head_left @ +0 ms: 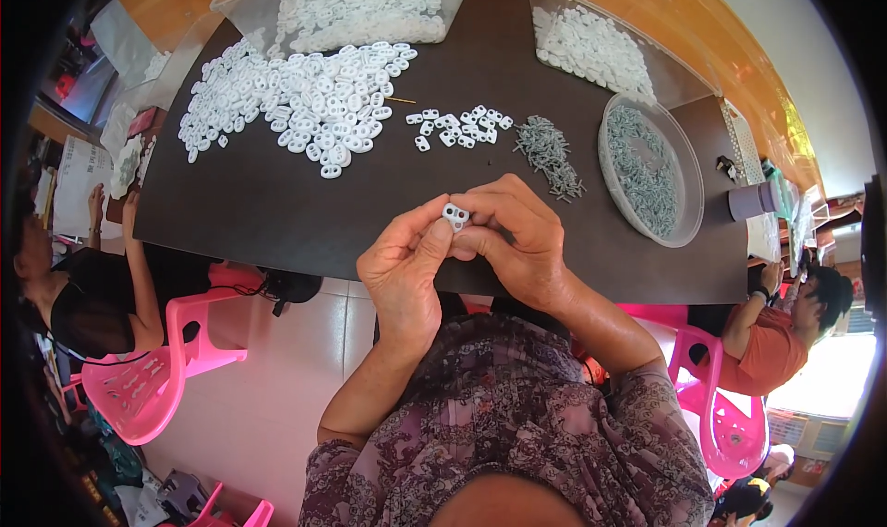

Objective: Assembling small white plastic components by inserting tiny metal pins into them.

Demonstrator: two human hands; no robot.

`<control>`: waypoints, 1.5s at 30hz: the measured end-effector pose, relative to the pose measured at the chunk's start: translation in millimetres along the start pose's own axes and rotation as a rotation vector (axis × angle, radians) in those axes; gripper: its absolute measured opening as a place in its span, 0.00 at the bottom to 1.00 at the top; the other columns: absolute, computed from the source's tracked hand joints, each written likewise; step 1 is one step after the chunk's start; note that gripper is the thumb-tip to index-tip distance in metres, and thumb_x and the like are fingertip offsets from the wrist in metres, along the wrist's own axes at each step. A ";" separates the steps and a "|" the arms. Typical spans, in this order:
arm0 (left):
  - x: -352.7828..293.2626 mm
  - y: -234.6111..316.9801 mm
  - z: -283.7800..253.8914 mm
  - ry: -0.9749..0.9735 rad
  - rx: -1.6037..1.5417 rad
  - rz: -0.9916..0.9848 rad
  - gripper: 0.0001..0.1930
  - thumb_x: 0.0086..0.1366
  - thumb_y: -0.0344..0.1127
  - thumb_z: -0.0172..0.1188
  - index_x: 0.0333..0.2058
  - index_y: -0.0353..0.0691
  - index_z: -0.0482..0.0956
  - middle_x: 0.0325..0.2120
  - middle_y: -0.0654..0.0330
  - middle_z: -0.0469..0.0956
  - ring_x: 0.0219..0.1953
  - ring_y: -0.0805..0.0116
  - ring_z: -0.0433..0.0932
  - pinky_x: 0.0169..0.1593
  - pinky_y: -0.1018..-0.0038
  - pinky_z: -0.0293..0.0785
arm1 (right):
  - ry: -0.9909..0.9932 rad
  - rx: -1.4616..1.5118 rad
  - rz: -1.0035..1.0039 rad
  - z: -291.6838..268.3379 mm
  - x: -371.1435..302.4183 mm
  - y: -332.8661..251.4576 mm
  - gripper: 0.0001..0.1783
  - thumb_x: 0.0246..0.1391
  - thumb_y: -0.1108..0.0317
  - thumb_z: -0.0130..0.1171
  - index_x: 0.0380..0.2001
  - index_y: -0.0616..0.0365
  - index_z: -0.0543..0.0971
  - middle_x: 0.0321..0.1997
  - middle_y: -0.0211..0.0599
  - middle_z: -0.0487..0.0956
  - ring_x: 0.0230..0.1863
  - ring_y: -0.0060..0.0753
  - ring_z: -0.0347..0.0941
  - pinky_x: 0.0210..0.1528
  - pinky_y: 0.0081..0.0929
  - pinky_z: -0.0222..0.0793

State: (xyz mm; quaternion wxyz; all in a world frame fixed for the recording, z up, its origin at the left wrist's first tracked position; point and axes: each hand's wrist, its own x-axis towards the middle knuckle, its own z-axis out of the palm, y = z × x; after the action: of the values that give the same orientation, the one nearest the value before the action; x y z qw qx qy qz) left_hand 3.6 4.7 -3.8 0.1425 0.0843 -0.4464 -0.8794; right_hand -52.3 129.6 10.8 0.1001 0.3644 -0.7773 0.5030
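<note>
Dark table spans view. Large pile of white oval pieces lies at left; round clear tub with grey screw-like bits stands at right. Left hand and right hand meet over table's near part, fingertips of both pinching held white piece, holes facing up. Whether right fingers hide anything smaller: cannot tell. Best handling, in judgement: light, even pinch at edges, thumbs clear of holes, piece steady.
</note>
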 end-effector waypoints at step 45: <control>-2.7 -29.8 5.5 0.071 0.336 0.479 0.08 0.68 0.32 0.50 0.39 0.33 0.73 0.27 0.68 0.66 0.26 0.84 0.62 0.29 0.86 0.62 | 0.350 -0.093 -0.156 31.8 -9.3 -5.8 0.16 0.40 0.86 0.57 0.37 0.67 0.76 0.32 0.44 0.76 0.27 0.36 0.70 0.28 0.25 0.67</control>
State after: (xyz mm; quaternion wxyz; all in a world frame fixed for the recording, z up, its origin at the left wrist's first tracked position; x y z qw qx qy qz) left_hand -0.6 26.5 -24.7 0.3454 0.0297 -0.5875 -0.7312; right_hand -35.1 105.4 -5.0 0.2893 0.3253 -0.7399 0.5129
